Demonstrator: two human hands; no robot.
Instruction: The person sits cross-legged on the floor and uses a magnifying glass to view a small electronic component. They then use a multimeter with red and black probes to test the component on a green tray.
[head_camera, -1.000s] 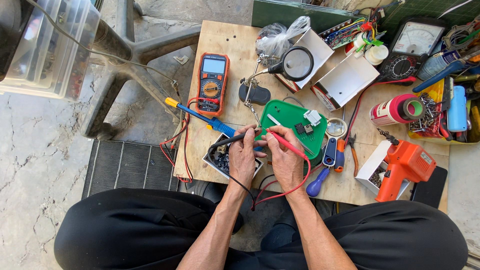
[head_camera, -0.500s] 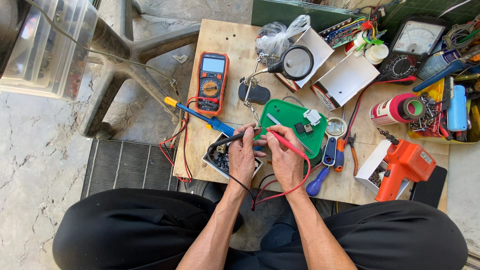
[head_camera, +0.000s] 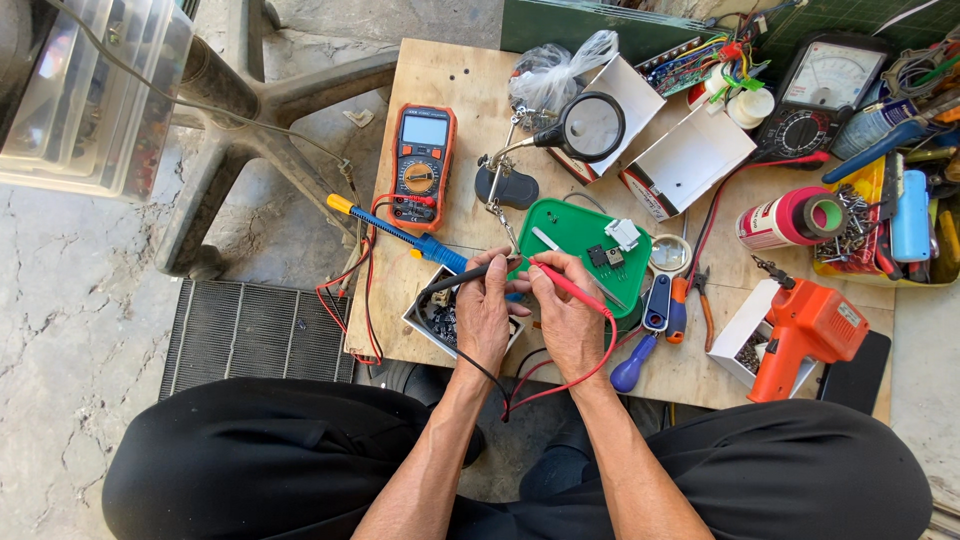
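Black probe: I hold it in my left hand (head_camera: 487, 312), a thin black probe (head_camera: 462, 279) slanting up to the right, its tip near my fingertips over the edge of the green tray (head_camera: 572, 226).
Red probe: my right hand (head_camera: 566, 315) pinches the red probe (head_camera: 572, 285) like a pen, the tip aimed left towards the black one.
How they handle: I judge both probes light and stiff, smooth plastic that could roll between the fingers; the hold belongs on the barrel just behind the metal tip, where I have them.
Leads: the red lead (head_camera: 580, 372) and the black lead (head_camera: 480, 365) loop down past my wrists; soft and springy by the look, likely to tug at the probes if they catch.
Part under test: whatever sits between the two tips is too small to make out.
Left hand: curled nearly closed, thumb and fingers wrapped round the black probe.
Right hand: fingers drawn together on the red probe, no gap showing.
Meter: the orange multimeter (head_camera: 422, 166) lies face up on the worktop (head_camera: 450, 75), well apart to the upper left.
Nearby: a small box of parts (head_camera: 432, 315) lies under my left hand, a blue soldering iron (head_camera: 400, 232) beside it, a magnifier on a stand (head_camera: 592, 127) above the tray.
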